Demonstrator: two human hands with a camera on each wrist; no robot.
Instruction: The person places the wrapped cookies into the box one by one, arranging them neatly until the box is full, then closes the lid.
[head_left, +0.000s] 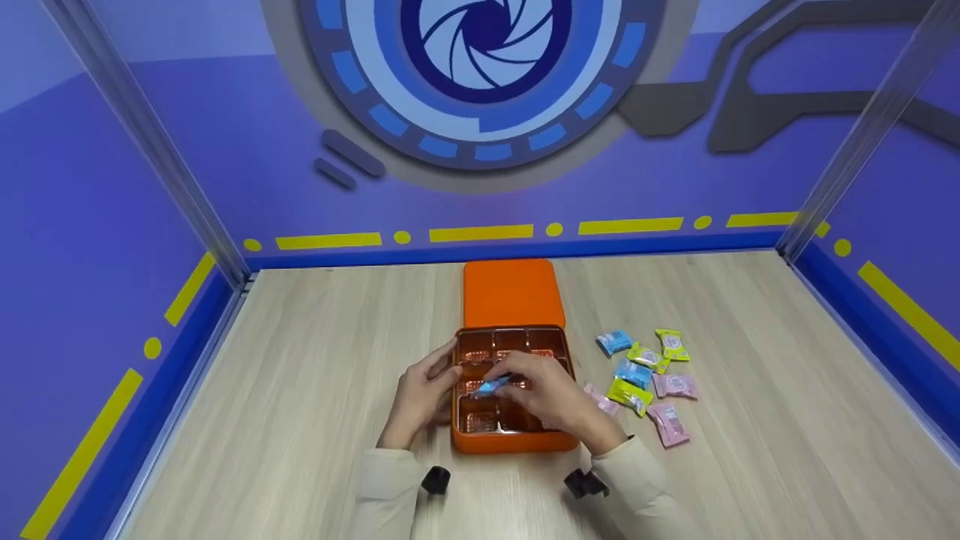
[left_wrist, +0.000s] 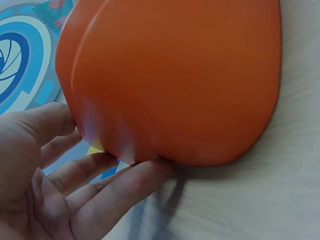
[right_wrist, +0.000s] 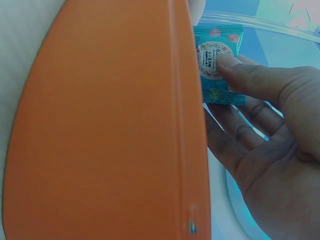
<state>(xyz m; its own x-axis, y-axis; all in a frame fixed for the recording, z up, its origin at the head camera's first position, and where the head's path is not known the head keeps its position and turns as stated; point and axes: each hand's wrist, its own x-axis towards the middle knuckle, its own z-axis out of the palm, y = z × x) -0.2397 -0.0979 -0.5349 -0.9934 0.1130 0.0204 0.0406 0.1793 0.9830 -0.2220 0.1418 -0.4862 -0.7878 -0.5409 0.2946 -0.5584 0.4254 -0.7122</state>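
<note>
An orange compartment box (head_left: 517,442) stands on the table, its dark inner tray divided into several cells. My left hand (head_left: 421,394) holds the box by its left side, thumb at the rim and fingertips against the outer wall; the left wrist view shows those fingers (left_wrist: 120,195) along the orange wall. Over the middle cells, my right hand (head_left: 547,390) pinches a blue wrapped candy (head_left: 491,387) between thumb and fingers. The right wrist view shows the candy's printed wrapper (right_wrist: 212,60) just above the rim, the thumb pressed across it. My right hand hides some right-hand cells.
An orange lid (head_left: 514,292) lies directly behind the box. Right of the box is a loose group of several wrapped candies: blue (head_left: 615,343), yellow (head_left: 630,396) and pink (head_left: 667,425). Blue printed panels (head_left: 487,202) wall the table at the back and sides.
</note>
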